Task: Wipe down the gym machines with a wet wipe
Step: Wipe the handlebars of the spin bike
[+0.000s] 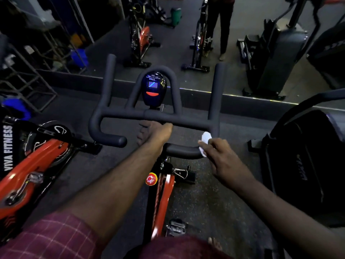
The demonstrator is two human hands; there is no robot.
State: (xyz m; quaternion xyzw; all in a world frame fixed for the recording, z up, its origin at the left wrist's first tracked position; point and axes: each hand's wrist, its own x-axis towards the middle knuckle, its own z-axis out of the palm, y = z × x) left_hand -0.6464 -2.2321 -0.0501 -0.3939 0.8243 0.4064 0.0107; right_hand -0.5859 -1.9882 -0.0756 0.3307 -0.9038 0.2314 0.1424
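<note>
Wipe (206, 137) at the right end of a spin-bike handlebar (192, 124).
Right hand (219, 154) pinches the crumpled white wipe against the matte black curved tube; left hand (155, 132), fingers loose, rests on the crossbar below the oval console (153, 88).

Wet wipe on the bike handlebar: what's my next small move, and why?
Probably slide the right hand leftward along the near curved bar. It holds the wet wipe at that bar's right end, so the bar's length toward the middle likely needs wiping next. The left hand rests on the crossbar, out of that path.
</note>
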